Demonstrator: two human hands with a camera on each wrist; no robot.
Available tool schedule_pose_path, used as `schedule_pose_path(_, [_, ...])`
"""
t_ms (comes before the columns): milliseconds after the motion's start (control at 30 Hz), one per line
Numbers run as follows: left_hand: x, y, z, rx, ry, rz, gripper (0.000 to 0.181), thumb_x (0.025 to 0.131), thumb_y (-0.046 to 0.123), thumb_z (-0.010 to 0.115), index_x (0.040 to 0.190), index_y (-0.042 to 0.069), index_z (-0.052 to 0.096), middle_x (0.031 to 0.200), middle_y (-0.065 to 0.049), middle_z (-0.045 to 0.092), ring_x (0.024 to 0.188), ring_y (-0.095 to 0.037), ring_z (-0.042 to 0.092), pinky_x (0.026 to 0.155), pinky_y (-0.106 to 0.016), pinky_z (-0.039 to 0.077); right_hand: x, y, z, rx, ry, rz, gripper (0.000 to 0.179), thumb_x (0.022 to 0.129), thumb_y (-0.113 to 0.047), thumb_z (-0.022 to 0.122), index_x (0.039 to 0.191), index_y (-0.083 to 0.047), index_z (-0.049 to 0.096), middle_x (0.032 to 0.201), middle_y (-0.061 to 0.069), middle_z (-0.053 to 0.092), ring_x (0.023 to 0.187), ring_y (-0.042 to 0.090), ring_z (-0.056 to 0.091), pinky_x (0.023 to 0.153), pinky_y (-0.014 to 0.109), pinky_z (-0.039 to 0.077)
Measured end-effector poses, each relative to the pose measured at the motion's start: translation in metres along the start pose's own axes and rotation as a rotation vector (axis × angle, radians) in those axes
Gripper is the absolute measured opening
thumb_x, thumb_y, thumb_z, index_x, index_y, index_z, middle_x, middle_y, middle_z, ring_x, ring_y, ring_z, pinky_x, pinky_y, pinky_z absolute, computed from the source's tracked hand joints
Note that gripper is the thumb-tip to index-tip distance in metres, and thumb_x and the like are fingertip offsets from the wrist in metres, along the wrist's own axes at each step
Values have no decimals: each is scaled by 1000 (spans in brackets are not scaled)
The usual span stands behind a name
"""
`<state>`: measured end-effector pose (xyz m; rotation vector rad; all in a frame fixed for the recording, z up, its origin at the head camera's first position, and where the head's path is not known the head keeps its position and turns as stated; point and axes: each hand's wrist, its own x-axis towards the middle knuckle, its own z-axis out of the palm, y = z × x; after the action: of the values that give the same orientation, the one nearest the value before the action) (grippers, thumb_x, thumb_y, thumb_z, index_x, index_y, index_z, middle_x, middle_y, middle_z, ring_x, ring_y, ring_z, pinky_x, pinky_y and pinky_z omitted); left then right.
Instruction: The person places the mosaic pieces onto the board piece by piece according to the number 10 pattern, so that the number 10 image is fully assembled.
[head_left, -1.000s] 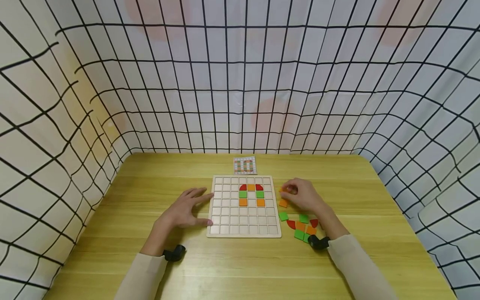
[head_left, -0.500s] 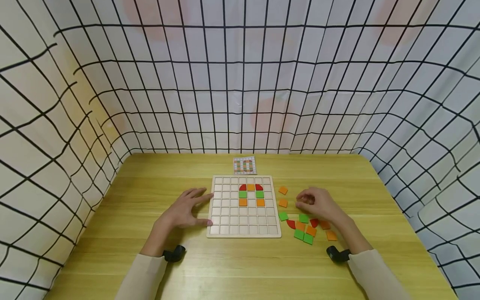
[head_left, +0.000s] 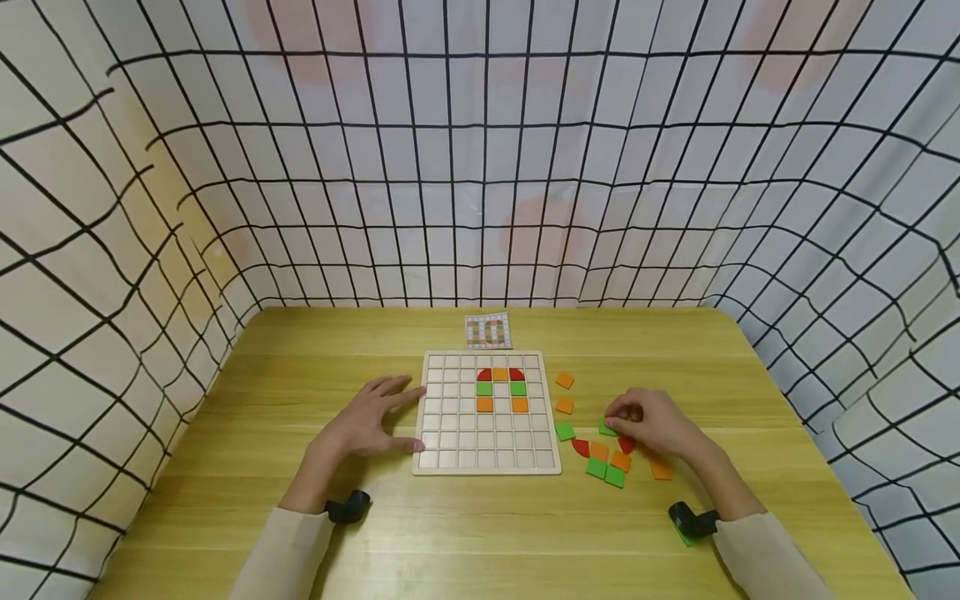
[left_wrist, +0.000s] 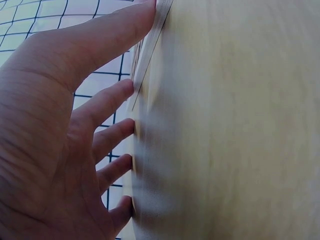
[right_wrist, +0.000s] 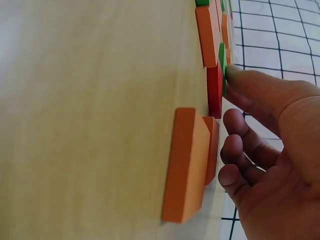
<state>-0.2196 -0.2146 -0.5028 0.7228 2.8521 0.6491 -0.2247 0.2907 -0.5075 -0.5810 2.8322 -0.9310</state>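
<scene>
My left hand [head_left: 367,421] lies at the left edge of the pale wooden grid board [head_left: 450,442], fingers spread, thumb and forefinger touching its rim. In the left wrist view the thumb [left_wrist: 95,42] reaches that edge. To the right of the board, my right hand [head_left: 660,423] pinches a green square tile [head_left: 606,428] between thumb and forefinger; the forefinger is mostly hidden in the right wrist view. A red quarter-round tile [head_left: 626,445] lies just under this hand. Red, green and orange tiles form an arch in the upper right part of the board.
A small pattern card [head_left: 487,331] lies behind the board. Loose tiles, such as an orange square [head_left: 564,406] and a green square [head_left: 596,468], lie right of it. Another green tile [head_left: 686,540] is partly under the right wrist camera. Black netting [head_left: 480,225] surrounds the table.
My right hand has left an orange tile beside the board and moved right and nearer to me, onto a green tile. The left hand has stayed at the board's edge.
</scene>
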Motion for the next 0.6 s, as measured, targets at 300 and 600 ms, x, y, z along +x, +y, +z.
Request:
schedule_pose_path(300, [0,0,1,4,-2,-7,93,79,68,77,157,27,46,167,-12,34,153,-46,27,115,-74,30,1,11,-1,18,-6,-10,27,87,-38,83,106,-20,77,89,-7,65,76,10,54,66,23,48])
schedule_pose_path(600, [0,0,0,2,-8,-8,93,79,67,77,157,26,46,168,-12,33,153,-46,27,116,-74,29,-2,13,0,23,-14,-25,25,86,-29,85,107,-19,77,93,-7,67,78,8,55,69,23,50])
